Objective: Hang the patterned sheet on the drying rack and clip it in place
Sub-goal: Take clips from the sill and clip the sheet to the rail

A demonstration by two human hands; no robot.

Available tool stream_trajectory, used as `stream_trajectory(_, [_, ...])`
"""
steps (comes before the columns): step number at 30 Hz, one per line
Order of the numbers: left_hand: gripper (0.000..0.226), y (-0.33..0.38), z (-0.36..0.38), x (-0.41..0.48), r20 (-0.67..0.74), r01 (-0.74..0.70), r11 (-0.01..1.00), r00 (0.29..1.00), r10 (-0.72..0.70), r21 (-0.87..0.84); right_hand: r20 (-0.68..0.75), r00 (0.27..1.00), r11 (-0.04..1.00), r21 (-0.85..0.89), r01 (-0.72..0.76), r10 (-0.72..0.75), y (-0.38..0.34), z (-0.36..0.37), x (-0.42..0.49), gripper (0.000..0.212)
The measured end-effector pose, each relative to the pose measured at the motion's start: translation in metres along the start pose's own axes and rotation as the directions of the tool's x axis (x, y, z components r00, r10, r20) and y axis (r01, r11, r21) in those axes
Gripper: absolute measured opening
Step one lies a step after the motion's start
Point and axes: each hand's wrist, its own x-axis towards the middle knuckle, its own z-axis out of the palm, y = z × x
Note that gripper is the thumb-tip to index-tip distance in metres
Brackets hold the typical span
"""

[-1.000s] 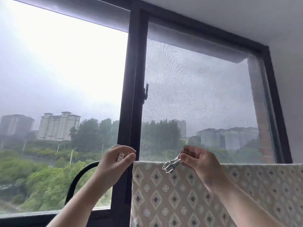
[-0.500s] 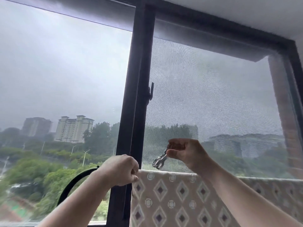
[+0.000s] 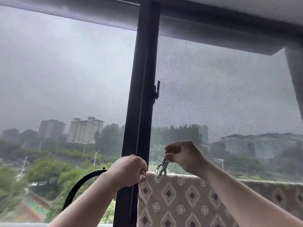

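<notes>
The patterned sheet (image 3: 180,202), beige with diamond and ring motifs, hangs over the top bar of the drying rack in front of the window. My left hand (image 3: 129,172) grips the sheet's upper left corner, fingers curled round the edge. My right hand (image 3: 183,155) pinches a metal clip (image 3: 161,169) by its handles; the clip's jaws straddle the sheet's top edge just right of my left hand. The rack's bar under the sheet is hidden; only its black curved end (image 3: 78,184) shows at the left.
A dark vertical window frame (image 3: 141,112) with a latch (image 3: 157,91) stands right behind the hands. A mesh screen covers the right pane. Trees and buildings lie outside. The sheet's top edge runs on to the right (image 3: 270,183).
My right hand has lowered the clip from above the sheet onto its top edge. My left hand stays closed on the sheet's corner. The camera has tilted upward.
</notes>
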Motion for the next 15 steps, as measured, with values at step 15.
stream_trajectory(15, [0.016, -0.001, 0.001, -0.003, -0.015, 0.029, 0.997, 0.999, -0.03, -0.067, 0.128, 0.99, 0.976, -0.217, -0.029, 0.058, 0.002, 0.034, 0.022, 0.025])
